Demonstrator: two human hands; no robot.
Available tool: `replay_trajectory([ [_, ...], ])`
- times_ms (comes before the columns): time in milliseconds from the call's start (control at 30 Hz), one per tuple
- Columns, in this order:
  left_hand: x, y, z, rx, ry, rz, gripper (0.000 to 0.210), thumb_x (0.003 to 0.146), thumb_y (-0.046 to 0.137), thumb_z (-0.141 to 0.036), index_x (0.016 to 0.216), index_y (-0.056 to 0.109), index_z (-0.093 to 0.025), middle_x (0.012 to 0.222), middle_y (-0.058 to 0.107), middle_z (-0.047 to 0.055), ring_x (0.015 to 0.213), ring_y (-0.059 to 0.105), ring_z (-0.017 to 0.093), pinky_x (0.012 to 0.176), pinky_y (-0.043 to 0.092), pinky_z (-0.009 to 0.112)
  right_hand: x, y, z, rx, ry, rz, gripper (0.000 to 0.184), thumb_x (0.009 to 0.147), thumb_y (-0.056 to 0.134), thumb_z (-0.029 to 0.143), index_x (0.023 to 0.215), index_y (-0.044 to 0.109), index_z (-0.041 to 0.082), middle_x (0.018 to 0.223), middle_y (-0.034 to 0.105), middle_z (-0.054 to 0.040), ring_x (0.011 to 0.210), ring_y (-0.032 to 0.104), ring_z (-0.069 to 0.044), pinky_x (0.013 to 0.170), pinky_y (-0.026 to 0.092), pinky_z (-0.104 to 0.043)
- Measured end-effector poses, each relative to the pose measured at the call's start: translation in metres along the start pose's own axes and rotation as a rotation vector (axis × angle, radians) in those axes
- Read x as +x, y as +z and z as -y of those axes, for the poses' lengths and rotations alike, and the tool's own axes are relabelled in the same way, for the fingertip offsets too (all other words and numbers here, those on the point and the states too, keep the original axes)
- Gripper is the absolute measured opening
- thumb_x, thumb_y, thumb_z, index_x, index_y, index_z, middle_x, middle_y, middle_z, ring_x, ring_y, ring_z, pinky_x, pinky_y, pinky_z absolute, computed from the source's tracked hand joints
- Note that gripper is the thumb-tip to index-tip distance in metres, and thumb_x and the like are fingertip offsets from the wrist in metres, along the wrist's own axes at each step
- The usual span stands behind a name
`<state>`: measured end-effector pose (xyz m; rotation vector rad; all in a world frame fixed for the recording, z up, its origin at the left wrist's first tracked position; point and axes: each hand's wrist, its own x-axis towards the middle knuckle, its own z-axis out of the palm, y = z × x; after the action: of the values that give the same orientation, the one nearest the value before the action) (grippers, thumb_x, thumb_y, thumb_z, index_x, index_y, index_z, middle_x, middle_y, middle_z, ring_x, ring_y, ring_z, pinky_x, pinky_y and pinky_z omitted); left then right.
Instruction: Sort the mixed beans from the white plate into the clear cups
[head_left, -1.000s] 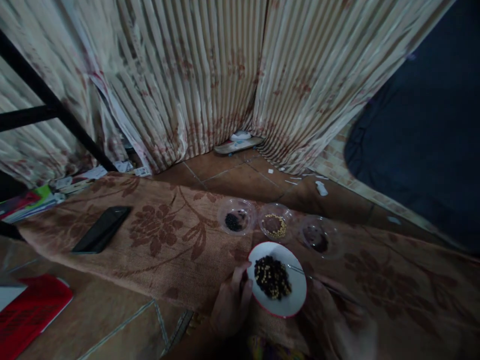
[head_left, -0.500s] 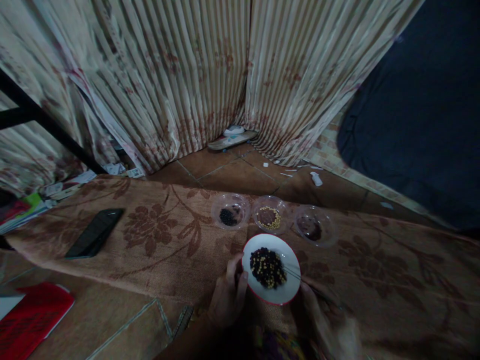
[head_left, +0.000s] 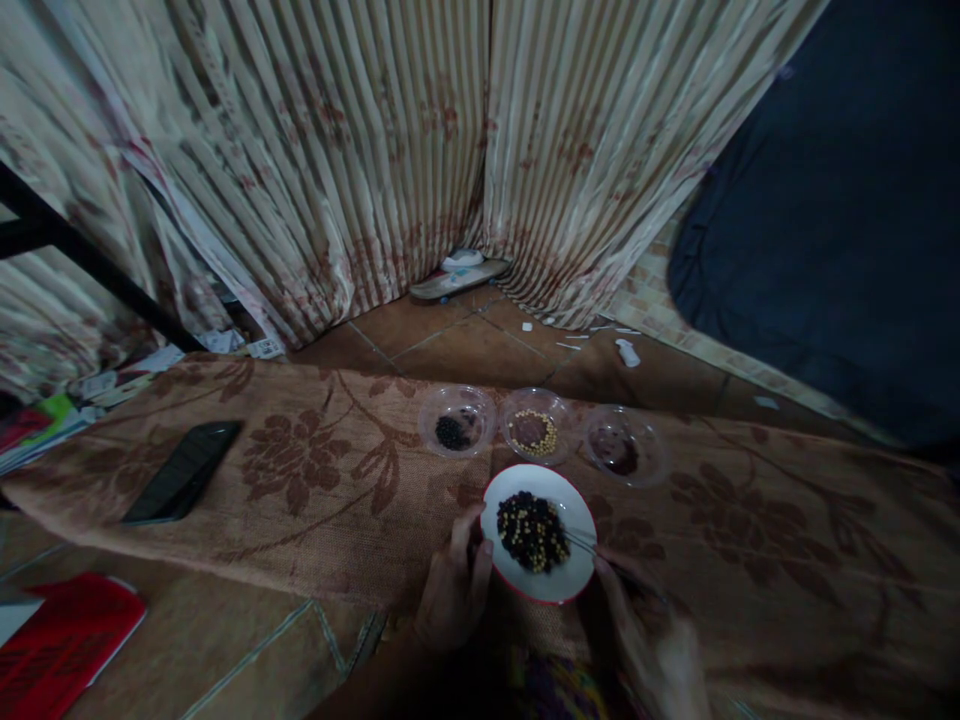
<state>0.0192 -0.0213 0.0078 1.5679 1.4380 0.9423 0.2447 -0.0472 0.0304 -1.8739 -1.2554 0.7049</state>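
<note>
A white plate with a red rim point(head_left: 577, 575) holds a mixed heap of dark and yellow beans point(head_left: 534, 530). At its left edge my left hand point(head_left: 454, 585) grips the rim, thumb and fingers on either side. My right hand point(head_left: 645, 640), partly blurred, closes around a pair of thin chopsticks point(head_left: 583, 540) whose tips reach into the right side of the heap. Just beyond the plate stand three clear plastic bowls: one with black beans point(head_left: 451, 433), one with yellow beans point(head_left: 546, 440) and one with dark reddish beans point(head_left: 624, 458).
A patterned brown cloth point(head_left: 315, 530) covers the low table. A black phone point(head_left: 184, 472) lies at its left. Behind are a tiled floor point(head_left: 450, 335), a skateboard point(head_left: 459, 280), and striped curtains point(head_left: 390, 150). A red bag point(head_left: 71, 635) lies on the floor at lower left.
The whole view has shifted slightly. Both hands keep their places at the plate, and the chopsticks still reach into the beans.
</note>
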Motion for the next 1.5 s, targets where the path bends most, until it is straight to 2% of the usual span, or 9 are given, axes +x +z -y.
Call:
replay_trajectory([
  [400, 0.0, -0.001, -0.001, -0.011, -0.015, 0.022, 0.039, 0.099, 0.036, -0.029, 0.136, 0.041, -0.019, 0.118, 0.068, 0.008, 0.102, 0.068, 0.019, 0.089, 0.053, 0.03, -0.002, -0.003, -0.003, 0.019, -0.076, 0.006, 0.036, 0.084, 0.059, 0.054, 0.092, 0.075, 0.024, 0.104, 0.073, -0.0073, 0.099, 0.069, -0.024, 0.086, 0.056, -0.034],
  [600, 0.0, 0.0, -0.002, -0.012, -0.032, 0.013, 0.039, 0.099, 0.036, -0.029, 0.137, 0.041, -0.019, 0.126, 0.065, 0.01, 0.105, 0.067, 0.019, 0.091, 0.052, 0.031, -0.003, -0.005, -0.008, 0.005, -0.115, 0.003, 0.034, 0.085, 0.058, 0.051, 0.093, 0.076, 0.024, 0.105, 0.073, -0.0077, 0.099, 0.069, -0.024, 0.087, 0.056, -0.035],
  [733, 0.0, -0.001, -0.004, -0.008, -0.036, 0.009, 0.039, 0.099, 0.037, -0.029, 0.137, 0.042, -0.019, 0.127, 0.064, 0.009, 0.105, 0.067, 0.02, 0.096, 0.05, 0.034, -0.004, -0.004, -0.006, 0.029, -0.089, -0.016, 0.035, 0.083, 0.059, 0.053, 0.09, 0.077, 0.023, 0.103, 0.074, -0.0081, 0.096, 0.07, -0.024, 0.083, 0.058, -0.033],
  [900, 0.0, -0.001, -0.002, -0.033, -0.016, 0.012, 0.04, 0.099, 0.037, -0.028, 0.138, 0.04, -0.02, 0.121, 0.067, 0.008, 0.1, 0.068, 0.019, 0.089, 0.053, 0.031, -0.004, -0.003, -0.005, 0.059, -0.075, -0.06, 0.036, 0.081, 0.062, 0.054, 0.088, 0.077, 0.022, 0.1, 0.075, -0.0086, 0.096, 0.07, -0.025, 0.082, 0.058, -0.033],
  [1033, -0.001, 0.0, -0.001, -0.028, -0.007, -0.009, 0.04, 0.098, 0.038, -0.027, 0.137, 0.043, -0.02, 0.122, 0.067, 0.008, 0.099, 0.068, 0.018, 0.087, 0.053, 0.029, -0.004, -0.005, -0.005, 0.103, 0.003, -0.115, 0.037, 0.077, 0.066, 0.054, 0.084, 0.078, 0.02, 0.093, 0.077, -0.01, 0.091, 0.071, -0.028, 0.079, 0.059, -0.036],
  [1233, -0.001, -0.001, -0.004, -0.037, 0.005, 0.009, 0.039, 0.099, 0.036, -0.027, 0.137, 0.041, -0.021, 0.121, 0.067, 0.008, 0.1, 0.068, 0.018, 0.09, 0.053, 0.031, -0.001, -0.002, 0.006, 0.256, 0.138, -0.169, 0.041, 0.072, 0.072, 0.053, 0.086, 0.077, 0.015, 0.091, 0.077, -0.0124, 0.087, 0.072, -0.03, 0.072, 0.06, -0.038],
  [1367, -0.002, -0.002, -0.003, -0.056, 0.04, -0.013, 0.038, 0.099, 0.038, -0.026, 0.136, 0.042, -0.022, 0.125, 0.066, 0.007, 0.108, 0.066, 0.018, 0.096, 0.051, 0.032, 0.015, 0.007, 0.019, 0.293, 0.047, -0.178, 0.038, 0.074, 0.073, 0.049, 0.089, 0.077, 0.015, 0.089, 0.077, -0.0129, 0.081, 0.072, -0.028, 0.064, 0.058, -0.034],
  [1500, -0.002, -0.002, 0.0, -0.066, 0.059, 0.002, 0.04, 0.099, 0.037, -0.03, 0.138, 0.042, -0.023, 0.125, 0.066, 0.008, 0.106, 0.067, 0.019, 0.095, 0.052, 0.032, 0.044, 0.028, 0.062, 0.335, -0.079, -0.154, 0.034, 0.073, 0.073, 0.047, 0.086, 0.077, 0.015, 0.089, 0.077, -0.0128, 0.08, 0.072, -0.026, 0.07, 0.057, -0.034],
])
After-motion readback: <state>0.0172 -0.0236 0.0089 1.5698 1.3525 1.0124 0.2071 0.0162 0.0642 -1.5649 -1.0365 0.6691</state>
